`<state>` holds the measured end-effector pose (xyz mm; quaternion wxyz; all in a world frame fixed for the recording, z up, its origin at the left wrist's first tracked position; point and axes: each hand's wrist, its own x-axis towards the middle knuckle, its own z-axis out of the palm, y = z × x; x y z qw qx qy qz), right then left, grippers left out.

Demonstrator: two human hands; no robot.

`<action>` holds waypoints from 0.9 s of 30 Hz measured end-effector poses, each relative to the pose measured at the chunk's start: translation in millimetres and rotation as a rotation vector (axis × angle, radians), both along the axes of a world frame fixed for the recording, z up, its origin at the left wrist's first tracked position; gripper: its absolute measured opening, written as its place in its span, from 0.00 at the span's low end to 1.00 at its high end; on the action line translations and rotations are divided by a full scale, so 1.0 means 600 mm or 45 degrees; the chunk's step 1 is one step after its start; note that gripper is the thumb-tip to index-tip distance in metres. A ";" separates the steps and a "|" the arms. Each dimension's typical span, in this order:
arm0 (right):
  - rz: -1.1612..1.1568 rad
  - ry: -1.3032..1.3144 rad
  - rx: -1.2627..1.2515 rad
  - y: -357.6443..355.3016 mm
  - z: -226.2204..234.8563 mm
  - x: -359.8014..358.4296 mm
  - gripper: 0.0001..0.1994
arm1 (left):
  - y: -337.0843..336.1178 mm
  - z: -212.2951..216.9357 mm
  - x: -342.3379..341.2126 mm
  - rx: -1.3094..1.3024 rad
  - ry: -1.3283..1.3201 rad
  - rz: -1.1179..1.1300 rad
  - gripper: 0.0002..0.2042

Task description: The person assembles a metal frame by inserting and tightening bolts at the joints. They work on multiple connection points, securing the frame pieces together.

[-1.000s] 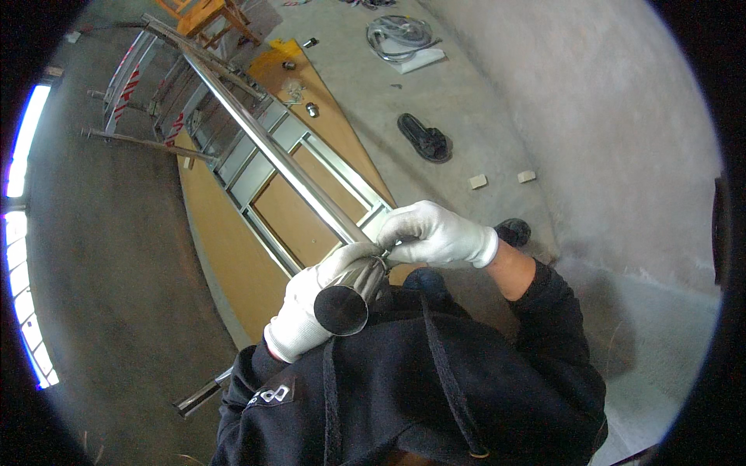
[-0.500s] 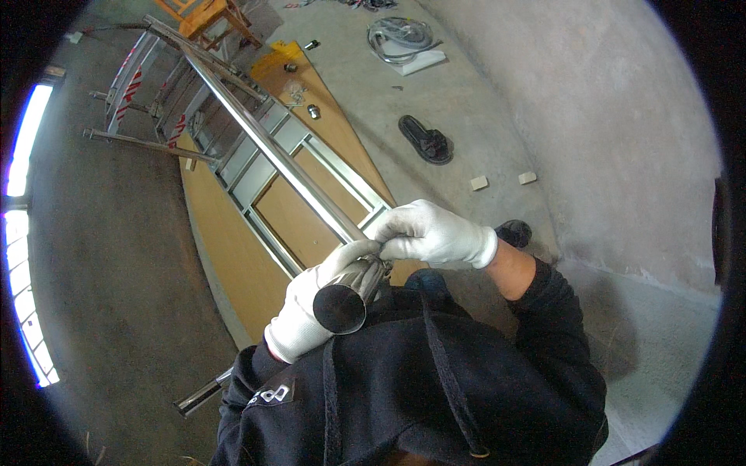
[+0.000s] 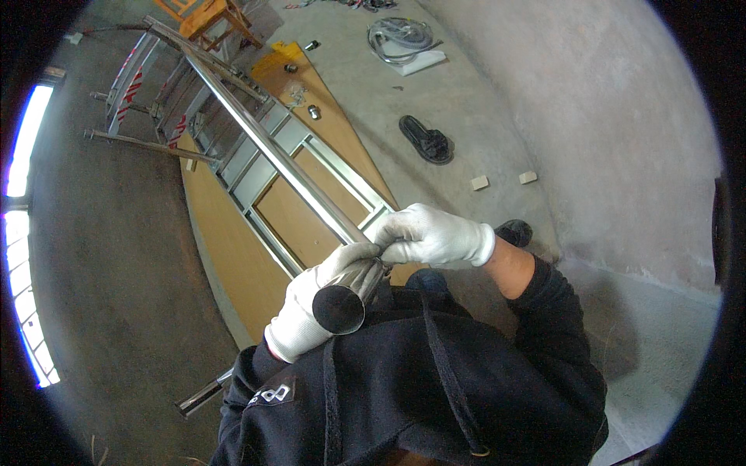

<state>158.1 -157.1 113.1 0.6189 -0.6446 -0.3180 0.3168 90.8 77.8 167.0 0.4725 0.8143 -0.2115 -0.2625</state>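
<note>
Can make out red lettering on white strips (image 3: 127,97) of a metal rack (image 3: 148,141) at 10 o'clock, too slanted and small to read safely. Wearing a dark hoodie (image 3: 388,388) with a patch (image 3: 273,394) at 7 o'clock, marked with white loops and smaller, unclear characters. Wrapping the left hand (image 3: 305,307), white-gloved, around a short steel tube (image 3: 360,278) just below centre, with the dark open end turned toward 7 o'clock. Pinching the fingertips of the right hand (image 3: 437,235), also gloved, together at the tube's far end, about 1 o'clock from that opening and right against the left fingers; cannot tell whether gripping something small there. Leading off from the hands toward 11 o'clock, a long pipe (image 3: 272,146) above a metal frame (image 3: 347,174) and a brown board (image 3: 221,248); cannot tell whether joined to the tube. On the floor, a slipper (image 3: 423,140) at 1 o'clock, a pale block (image 3: 479,182) at 2, a coiled hose (image 3: 400,37) near 12. Compared with half a second ago, barely changed: right hand a touch lower, tube and left hand practically unmoved.
</note>
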 end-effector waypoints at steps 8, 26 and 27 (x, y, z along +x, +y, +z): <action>-0.043 -0.100 0.254 -0.003 -0.023 -0.003 0.07 | -0.008 -0.025 -0.018 -0.036 -0.250 0.233 0.19; -0.060 -0.269 0.242 0.006 -0.023 -0.001 0.06 | 0.011 -0.031 -0.027 0.331 -0.385 0.114 0.21; -0.056 -0.270 0.238 0.007 -0.022 -0.001 0.06 | 0.011 -0.026 -0.027 0.353 -0.303 0.131 0.21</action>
